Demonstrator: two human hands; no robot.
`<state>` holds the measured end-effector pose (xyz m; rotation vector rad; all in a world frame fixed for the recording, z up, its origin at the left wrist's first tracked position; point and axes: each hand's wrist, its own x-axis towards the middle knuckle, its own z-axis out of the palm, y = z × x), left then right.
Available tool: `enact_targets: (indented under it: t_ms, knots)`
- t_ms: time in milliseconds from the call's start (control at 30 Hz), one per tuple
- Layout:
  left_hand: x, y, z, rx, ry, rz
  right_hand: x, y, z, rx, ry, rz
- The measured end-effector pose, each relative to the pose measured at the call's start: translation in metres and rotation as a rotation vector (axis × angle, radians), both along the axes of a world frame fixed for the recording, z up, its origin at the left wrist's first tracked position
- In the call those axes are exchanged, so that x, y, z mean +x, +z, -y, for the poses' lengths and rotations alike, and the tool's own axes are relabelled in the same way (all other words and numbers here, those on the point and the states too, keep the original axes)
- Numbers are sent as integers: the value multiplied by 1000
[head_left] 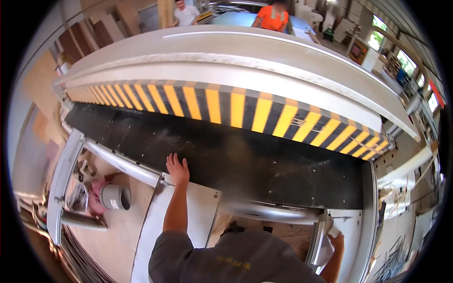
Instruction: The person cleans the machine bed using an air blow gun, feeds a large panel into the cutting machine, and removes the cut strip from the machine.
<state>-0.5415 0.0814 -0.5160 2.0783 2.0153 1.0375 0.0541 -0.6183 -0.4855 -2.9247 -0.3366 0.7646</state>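
My left hand (pixel 177 170) has its fingers spread and rests near the front edge of a long black machine bed (pixel 226 160), just beyond a white panel (pixel 188 207). Nothing is in it. At the right, my right hand (pixel 336 241) is over another pale panel (pixel 350 226), its fingers bent around something whitish and small that I cannot make out. Behind the bed runs a beam with yellow and black stripes (pixel 236 111).
A grey bucket (pixel 115 197) and a pink cloth (pixel 96 198) sit at the left. Metal rails (pixel 122 165) run along the bed's front. Beyond the machine are a person in orange (pixel 271 19) and a person in white (pixel 186 15).
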Motion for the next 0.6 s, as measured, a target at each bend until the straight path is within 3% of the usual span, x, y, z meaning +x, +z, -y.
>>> enact_targets:
  t_ms: [67,167,367,600]
  knots:
    - [1,3,-8,-17,-5,-6,-2,3,-9,-14,-38,-111]
    - [-1,2,-11,-49,0,-1,-12,-15,-20,-141,-10,47]
    - [-7,-6,-13,-22,-15,89,-3,-17,-25,14,51,-15]
    - [-6,-1,-13,-41,-39,106,-12,-20,-24,-114,-17,128]
